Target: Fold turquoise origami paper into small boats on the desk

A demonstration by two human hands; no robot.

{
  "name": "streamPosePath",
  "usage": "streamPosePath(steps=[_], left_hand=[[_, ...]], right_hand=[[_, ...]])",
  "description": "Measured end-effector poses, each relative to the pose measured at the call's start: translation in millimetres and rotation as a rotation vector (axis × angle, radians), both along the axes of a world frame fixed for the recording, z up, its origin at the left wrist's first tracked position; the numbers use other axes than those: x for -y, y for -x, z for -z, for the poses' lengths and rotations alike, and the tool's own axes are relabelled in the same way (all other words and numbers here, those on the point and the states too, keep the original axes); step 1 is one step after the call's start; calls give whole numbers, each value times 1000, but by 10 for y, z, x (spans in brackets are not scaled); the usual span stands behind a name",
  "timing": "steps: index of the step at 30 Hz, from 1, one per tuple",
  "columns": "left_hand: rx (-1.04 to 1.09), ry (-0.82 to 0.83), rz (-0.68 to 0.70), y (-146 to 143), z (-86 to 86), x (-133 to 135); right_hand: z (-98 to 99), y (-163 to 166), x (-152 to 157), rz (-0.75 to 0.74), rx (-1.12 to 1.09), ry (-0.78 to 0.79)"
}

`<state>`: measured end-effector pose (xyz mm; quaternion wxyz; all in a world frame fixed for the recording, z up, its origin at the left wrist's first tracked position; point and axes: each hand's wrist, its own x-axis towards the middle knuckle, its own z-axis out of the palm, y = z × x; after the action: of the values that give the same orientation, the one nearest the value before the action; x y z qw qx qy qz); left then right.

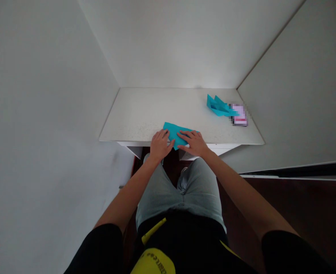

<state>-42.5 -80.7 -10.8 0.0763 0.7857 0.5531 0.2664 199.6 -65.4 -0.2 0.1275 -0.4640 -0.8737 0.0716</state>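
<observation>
A folded sheet of turquoise paper (175,132) lies at the near edge of a white table (145,114). My left hand (160,144) rests on its left part with the fingers laid flat on the sheet. My right hand (194,142) presses on its right part, fingers stretched out toward the left. Both hands lie flat on the paper and neither grips it. One corner of the paper hangs over the table's edge between my hands.
A finished turquoise paper shape (218,106) lies at the table's back right, beside a small blurred pinkish object (239,115). White walls close in the table on the left, back and right. My legs in grey shorts (182,190) are below the table edge.
</observation>
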Motion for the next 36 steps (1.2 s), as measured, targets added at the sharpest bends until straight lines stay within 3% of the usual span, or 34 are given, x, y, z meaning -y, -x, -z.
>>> streamPosePath(steps=[6, 10, 15, 18, 27, 30, 33, 36], left_hand=[[2, 62, 57, 171, 1, -247], [-16, 71, 60, 200, -28, -264], [-25, 60, 58, 179, -51, -231], [-21, 72, 63, 190, -48, -238], [73, 53, -19, 258, -48, -280], [80, 104, -25, 343, -91, -456], [103, 238, 80, 457, -125, -702], [141, 373, 82, 546, -134, -922]], right_hand=[[-41, -323, 50, -48, -82, 49], [-76, -584, 64, -26, -117, 66], [-85, -580, 24, -31, -189, 67], [-22, -512, -53, 50, -231, 50], [116, -602, -486, 283, -100, 130], [69, -682, -708, 196, -72, 165], [-27, -697, -935, 110, -9, 245], [-120, -647, -1112, 92, 72, 334]])
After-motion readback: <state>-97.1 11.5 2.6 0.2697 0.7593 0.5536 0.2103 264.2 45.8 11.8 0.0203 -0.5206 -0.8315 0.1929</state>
